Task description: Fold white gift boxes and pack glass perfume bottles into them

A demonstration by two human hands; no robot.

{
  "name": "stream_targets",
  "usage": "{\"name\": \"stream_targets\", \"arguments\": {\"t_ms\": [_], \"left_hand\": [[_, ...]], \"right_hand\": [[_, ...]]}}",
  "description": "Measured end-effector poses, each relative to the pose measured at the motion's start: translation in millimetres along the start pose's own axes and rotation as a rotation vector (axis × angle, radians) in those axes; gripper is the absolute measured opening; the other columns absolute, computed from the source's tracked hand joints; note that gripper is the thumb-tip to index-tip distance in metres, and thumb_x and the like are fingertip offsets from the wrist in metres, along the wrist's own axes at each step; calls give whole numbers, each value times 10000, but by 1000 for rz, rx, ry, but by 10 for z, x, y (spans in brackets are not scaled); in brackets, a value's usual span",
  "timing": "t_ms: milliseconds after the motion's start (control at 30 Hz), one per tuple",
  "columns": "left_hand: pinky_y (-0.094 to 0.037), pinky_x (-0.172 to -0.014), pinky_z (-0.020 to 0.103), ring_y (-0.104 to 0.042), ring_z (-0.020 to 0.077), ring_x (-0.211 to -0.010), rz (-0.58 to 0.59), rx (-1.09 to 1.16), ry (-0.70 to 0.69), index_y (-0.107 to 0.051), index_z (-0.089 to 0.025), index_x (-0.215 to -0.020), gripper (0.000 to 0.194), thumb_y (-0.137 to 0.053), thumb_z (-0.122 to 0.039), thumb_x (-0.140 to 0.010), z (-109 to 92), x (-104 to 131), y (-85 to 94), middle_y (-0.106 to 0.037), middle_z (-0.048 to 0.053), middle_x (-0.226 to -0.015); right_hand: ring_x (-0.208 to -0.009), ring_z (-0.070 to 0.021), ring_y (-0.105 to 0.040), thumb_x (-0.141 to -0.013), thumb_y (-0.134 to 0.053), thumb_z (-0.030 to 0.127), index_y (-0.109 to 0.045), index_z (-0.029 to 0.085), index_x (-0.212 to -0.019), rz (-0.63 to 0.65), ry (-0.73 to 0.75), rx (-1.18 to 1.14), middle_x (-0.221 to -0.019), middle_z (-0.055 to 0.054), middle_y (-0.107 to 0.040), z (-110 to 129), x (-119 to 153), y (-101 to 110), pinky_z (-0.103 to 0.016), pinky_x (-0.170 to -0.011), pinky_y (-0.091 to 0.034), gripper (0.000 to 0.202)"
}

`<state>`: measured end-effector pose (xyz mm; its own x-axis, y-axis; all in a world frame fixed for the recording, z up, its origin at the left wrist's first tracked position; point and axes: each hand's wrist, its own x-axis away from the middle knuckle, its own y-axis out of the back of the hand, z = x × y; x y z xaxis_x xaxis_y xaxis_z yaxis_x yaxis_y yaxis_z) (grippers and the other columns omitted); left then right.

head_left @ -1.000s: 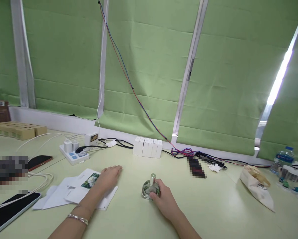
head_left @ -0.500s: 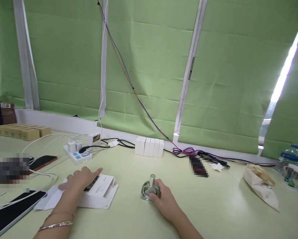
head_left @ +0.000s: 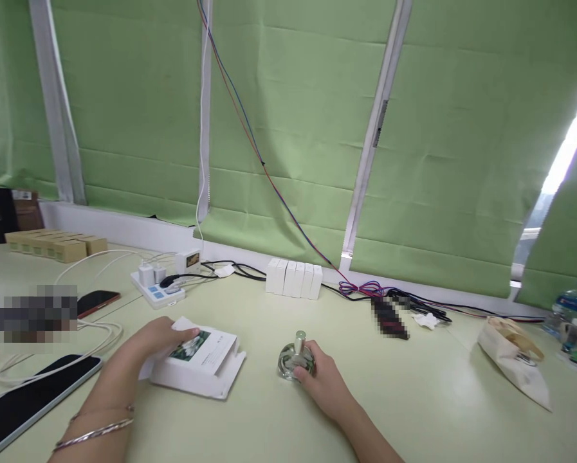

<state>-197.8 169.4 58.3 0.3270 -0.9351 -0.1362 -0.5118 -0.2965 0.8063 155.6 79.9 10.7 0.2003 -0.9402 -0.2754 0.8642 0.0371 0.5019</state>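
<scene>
A white box [head_left: 196,363] with a picture of white flowers and open flaps lies on the pale table at the left centre. My left hand [head_left: 165,335] grips it from its left side, thumb on the picture and the other fingers hidden. To the right, a round clear glass bottle [head_left: 288,362] with a pale green cap stands upright on the table. My right hand [head_left: 323,376] is closed around the bottle's right side, thumb in front and fingers behind.
Small white boxes [head_left: 293,278] stand in a row at the back. A power strip [head_left: 157,289] with cables, a phone [head_left: 37,399] and tan boxes [head_left: 51,244] are at the left. A cloth bag [head_left: 510,360] and a water bottle [head_left: 575,305] are at the right.
The view has shifted slightly. My left hand has moved from lying over the white box to gripping its left side, and more of the flower picture shows. My right hand still holds the bottle.
</scene>
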Motion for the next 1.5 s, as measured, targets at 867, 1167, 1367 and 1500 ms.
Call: {"name": "stream_targets", "arguments": {"t_ms": [867,1167,1367,1500], "left_hand": [[-451,-722,294,-549,200,-799,460,476,-904,-582,-178,-882,392,-436,-541,-859,-1236,1216,-948,-594,57,-889],[-443,-723,289,-541,194,-781,407,768,-809,-579,-182,-842,439,-482,-609,-812,-1279,1227,-839,-556,33,-807],[-417,-827,330,-550,216,-900,-24,588,-739,-605,-215,-971,298,-484,-459,-851,-1234,1078,-662,-577,53,-971],[-337,-902,412,-552,233,-974,19,115,-767,-566,-252,-1117,279,-457,-286,-862,-1227,1061,-668,-652,32,-933]], "right_hand": [[-709,-131,-471,-729,-558,165,-545,197,-929,99,61,-108,-805,26,-560,55,21,12,-216,-639,-367,202],[-681,-127,-455,-711,-601,197,-561,191,-897,151,59,-84,-775,27,-558,31,-16,14,-214,-615,-350,191],[-664,-126,-433,-727,-630,286,-519,191,-817,138,82,-76,-722,32,-516,-23,2,19,-215,-601,-325,172],[-648,-125,-414,-740,-618,335,-516,194,-822,127,80,-66,-711,33,-499,-28,12,5,-214,-587,-316,192]]}}
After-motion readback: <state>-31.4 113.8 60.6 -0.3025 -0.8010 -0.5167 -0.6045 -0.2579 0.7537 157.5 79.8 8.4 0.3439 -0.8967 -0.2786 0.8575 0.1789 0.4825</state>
